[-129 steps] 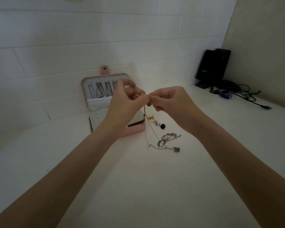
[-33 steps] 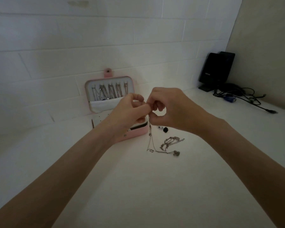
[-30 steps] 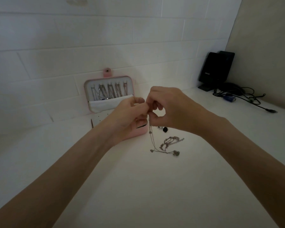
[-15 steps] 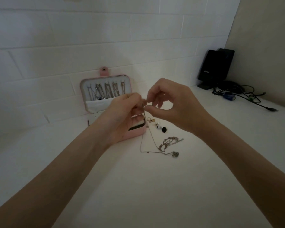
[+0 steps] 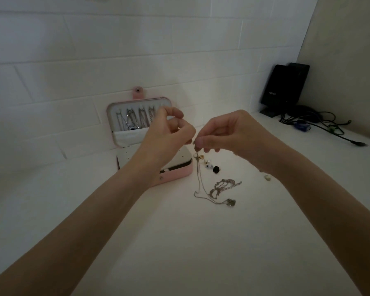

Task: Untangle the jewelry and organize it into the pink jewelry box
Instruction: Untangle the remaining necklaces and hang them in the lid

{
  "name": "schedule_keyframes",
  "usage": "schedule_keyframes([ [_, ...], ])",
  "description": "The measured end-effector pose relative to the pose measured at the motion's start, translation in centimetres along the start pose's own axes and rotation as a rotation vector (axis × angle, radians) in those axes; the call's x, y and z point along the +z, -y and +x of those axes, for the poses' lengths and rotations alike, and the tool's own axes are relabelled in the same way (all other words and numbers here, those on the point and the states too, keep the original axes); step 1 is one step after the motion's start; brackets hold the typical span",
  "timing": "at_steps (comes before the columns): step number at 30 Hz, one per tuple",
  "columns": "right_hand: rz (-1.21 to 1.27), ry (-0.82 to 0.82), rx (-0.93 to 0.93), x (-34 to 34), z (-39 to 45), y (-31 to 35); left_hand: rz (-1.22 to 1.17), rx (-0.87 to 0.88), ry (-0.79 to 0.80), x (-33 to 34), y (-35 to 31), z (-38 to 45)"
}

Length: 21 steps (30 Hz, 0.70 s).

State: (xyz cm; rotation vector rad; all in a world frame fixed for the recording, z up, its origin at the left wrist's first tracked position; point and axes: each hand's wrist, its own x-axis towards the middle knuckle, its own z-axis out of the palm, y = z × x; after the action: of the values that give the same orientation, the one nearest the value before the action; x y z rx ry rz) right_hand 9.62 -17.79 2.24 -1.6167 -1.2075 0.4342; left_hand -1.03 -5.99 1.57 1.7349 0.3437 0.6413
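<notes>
The box sits on the worktop against the back wall, its lid upright behind the base, with chains hanging inside the lid. The left hand is in front of the box; the right hand is just right of it. A chain hangs from between the hands down to the worktop. Right of the box lie small pieces, with a tangle and pendant nearer. A device and cables occupy the far right corner.
</notes>
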Motion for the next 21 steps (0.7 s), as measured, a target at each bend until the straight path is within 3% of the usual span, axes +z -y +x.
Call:
schedule_keyframes([
  [4,0.002,0.111,0.047,-1.0,-0.3,0.3,-0.044,-0.036,0.086,0.0,0.1,-0.2],
  [11,0.108,0.115,0.101,-1.7,-0.4,0.3,-0.065,-0.052,0.214,-0.4,0.8,-0.9],
  [21,-0.047,0.12,0.158,-1.9,-0.1,-0.1,0.288,0.215,0.051,0.2,1.3,-0.7],
])
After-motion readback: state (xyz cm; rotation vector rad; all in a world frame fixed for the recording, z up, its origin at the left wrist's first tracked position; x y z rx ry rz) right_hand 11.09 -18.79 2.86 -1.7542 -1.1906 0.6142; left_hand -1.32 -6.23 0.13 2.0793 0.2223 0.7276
